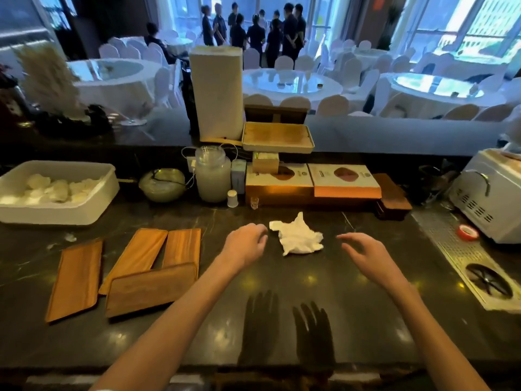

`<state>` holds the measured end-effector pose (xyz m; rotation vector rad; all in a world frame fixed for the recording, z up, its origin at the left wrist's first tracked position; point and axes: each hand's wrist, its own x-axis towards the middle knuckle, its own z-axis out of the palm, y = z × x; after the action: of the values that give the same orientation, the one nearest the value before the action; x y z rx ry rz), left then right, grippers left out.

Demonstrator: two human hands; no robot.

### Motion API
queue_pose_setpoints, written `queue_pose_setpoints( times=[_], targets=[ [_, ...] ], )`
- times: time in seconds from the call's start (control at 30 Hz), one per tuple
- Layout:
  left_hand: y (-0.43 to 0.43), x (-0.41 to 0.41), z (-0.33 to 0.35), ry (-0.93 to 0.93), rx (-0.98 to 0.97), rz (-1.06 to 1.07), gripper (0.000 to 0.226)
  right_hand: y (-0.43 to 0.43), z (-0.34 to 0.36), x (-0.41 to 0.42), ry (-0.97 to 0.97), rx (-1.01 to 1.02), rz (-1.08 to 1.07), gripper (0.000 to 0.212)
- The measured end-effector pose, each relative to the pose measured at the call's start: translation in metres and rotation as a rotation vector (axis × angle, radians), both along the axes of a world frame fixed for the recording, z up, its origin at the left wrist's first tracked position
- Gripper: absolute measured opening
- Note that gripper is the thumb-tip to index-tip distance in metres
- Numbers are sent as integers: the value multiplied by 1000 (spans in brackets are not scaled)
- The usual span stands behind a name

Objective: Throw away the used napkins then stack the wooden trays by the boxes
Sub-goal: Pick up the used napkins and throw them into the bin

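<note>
A crumpled white napkin [297,237] lies on the dark counter [324,292], between my two hands. My left hand [245,244] hovers just left of it, fingers curled and apart, holding nothing. My right hand [366,253] is open a short way to its right, also holding nothing. Several long wooden trays lie flat at the left: one apart [76,280], two side by side [135,258] [181,248], and one [149,290] across their near ends. Flat boxes [313,180] stand at the back of the counter.
A white tub of rolled cloths [56,190] sits at the far left. A jar [212,173], a bowl [162,184] and a small cup [232,198] line the back. A drip grate [465,255], red tape roll [466,232] and white appliance [496,193] are at right.
</note>
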<state>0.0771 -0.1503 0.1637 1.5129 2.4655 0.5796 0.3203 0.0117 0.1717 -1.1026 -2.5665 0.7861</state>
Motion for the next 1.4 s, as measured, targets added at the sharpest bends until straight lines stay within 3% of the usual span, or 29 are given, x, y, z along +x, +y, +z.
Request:
queue_pose_setpoints(
  times=[0.27, 0.43, 0.57, 0.7, 0.8, 0.9, 1.07, 1.23, 1.4],
  targets=[
    [106, -1, -42, -35, -101, 100, 31, 97, -9, -60, -88, -85, 162, 32],
    [142, 10, -93, -102, -244, 150, 30, 142, -43, -134, -233, -136, 250, 30],
    [167, 25, -130, -150, -325, 155, 31, 156, -90, -190, -456, -94, 336, 35],
    [196, 39, -154, -234, -322, 111, 47, 170, -141, -212, -628, -122, 381, 51],
    [212, 46, -166, -251, -400, 109, 60, 180, -170, -211, -662, -144, 403, 47],
    [222, 56, -179, -154, -484, 119, 54, 191, -187, -203, -610, -177, 397, 34],
    [216, 66, -198, -87, -442, 164, 39, 219, -192, -174, -412, -330, 218, 21],
    [173, 66, -202, -285, -195, 260, 22, 233, -166, -115, -113, -508, 41, 11],
    [135, 60, -185, -517, -14, 374, 20, 209, -146, -47, 52, -613, 53, 17]
  ],
)
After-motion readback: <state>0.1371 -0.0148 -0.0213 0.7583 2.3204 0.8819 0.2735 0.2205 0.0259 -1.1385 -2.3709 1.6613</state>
